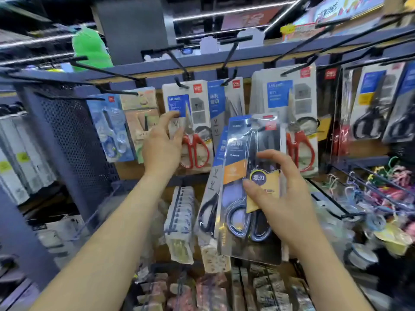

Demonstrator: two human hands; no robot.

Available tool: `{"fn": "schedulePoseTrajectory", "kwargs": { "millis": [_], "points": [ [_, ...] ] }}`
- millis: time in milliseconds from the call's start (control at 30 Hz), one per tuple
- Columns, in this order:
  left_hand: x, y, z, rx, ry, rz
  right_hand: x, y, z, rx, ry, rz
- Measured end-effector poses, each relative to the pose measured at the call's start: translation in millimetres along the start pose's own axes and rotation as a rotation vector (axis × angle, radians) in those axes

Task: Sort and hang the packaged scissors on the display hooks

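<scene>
Pinching a clear-plastic pack of black-handled scissors at five o'clock, ready for hanging, the right hand waits while the left hand, fingers loosely straight, apparently steadies a hooked red-handled scissors card at eleven o'clock.

The pack of scissors in front is glossy clear plastic over printed card (light glares off the wrap), the hooks are matt black metal, the perforated panel is matt dark metal, and the hung scissors have 2 shiny red plastic handles.
</scene>
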State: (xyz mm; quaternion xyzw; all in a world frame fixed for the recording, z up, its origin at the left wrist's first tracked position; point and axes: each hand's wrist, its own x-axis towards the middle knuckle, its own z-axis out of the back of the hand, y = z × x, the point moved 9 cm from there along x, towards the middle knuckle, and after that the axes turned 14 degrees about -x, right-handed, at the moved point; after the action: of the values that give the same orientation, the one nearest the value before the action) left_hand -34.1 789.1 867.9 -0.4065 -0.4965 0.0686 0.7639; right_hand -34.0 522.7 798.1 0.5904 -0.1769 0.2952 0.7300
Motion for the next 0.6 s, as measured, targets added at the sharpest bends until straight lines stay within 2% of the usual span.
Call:
{"fn": "schedulePoseTrajectory", "kwargs": {
  "millis": [100, 167, 267, 300, 333, 433, 500, 600],
  "points": [
    [-14.1, -14.1, 7.0, 0.107, -0.034, -0.031, -4.1, -8.8, 2.6, 0.116, -0.01, -0.05],
    [-39.7, -33.7, 8.4, 0.003, -0.004, -0.076, -6.1, -13.9, 0.9, 0.161, -0.022, -0.071],
    [-100.8, -45.2, -27.7, -0.025, 0.434, 0.012, -4.6, -15.1, -1.3, 0.223, -0.051, -0.075],
    [-119.2, -41.9, -35.4, -0.011, 0.542, 0.068, -4.2, -17.0, -2.5, 0.246, -0.051, -0.075],
    [-129.7, -37.5, -37.4, -0.018, 0.576, 0.114, -4.0, -19.3, -3.8, 0.246, -0.053, -0.072],
    [-133.5, -35.2, -22.3, -0.136, 0.408, 0.212, -6.1, -17.9, -9.7, 0.186, -0.057, -0.081],
    [-132.4, -34.4, -13.9, -0.212, 0.277, 0.232, -8.0, -13.9, -14.7, 0.244, -0.062, -0.084],
    [-137.9, -34.6, -16.1, -0.381, 0.217, 0.283, -11.3, -9.4, -23.4, 0.319, -0.053, -0.134]
  ]
}}
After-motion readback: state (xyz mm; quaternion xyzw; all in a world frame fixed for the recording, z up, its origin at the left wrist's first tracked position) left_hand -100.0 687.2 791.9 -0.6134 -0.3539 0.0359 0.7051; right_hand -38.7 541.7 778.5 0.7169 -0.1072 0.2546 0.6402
